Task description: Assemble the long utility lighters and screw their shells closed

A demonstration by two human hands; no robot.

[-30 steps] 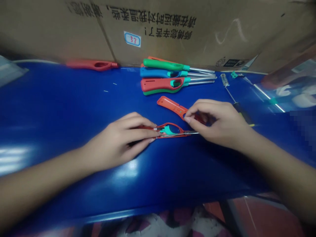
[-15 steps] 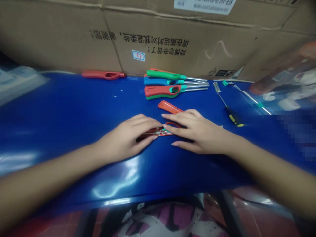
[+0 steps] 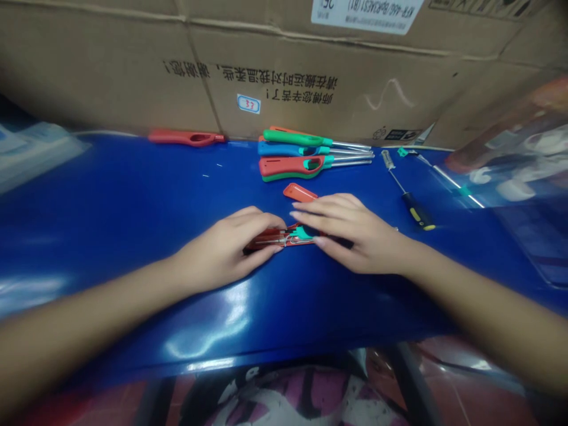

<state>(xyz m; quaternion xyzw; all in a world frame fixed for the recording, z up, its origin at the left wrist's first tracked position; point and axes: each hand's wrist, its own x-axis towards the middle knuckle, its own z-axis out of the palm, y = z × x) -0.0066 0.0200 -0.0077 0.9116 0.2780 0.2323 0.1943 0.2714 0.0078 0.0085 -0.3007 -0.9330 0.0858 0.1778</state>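
An opened red lighter body (image 3: 290, 241) lies on the blue table with its inner parts showing, among them a green trigger piece (image 3: 302, 233). My left hand (image 3: 237, 244) is closed around the body's left end, thumb on the near edge and fingers on the far edge. At the right end, my right hand (image 3: 355, 234) rests over the body with its fingertips around the green piece; whether it pinches anything is hidden. Just beyond the right fingers lies an orange-red casing half (image 3: 298, 192), partly covered by them.
Several finished-looking long-nosed lighters (image 3: 293, 165) lie stacked by the cardboard box (image 3: 133, 77). A red lighter casing (image 3: 186, 138) lies to their left. On the right are a screwdriver (image 3: 415, 210), a metal tube with green parts (image 3: 448, 177) and a clear container (image 3: 510, 142).
My right hand has shifted its fingers, the lower ones now drawn closer to the body, and the green piece shows more. My left hand keeps its hold.
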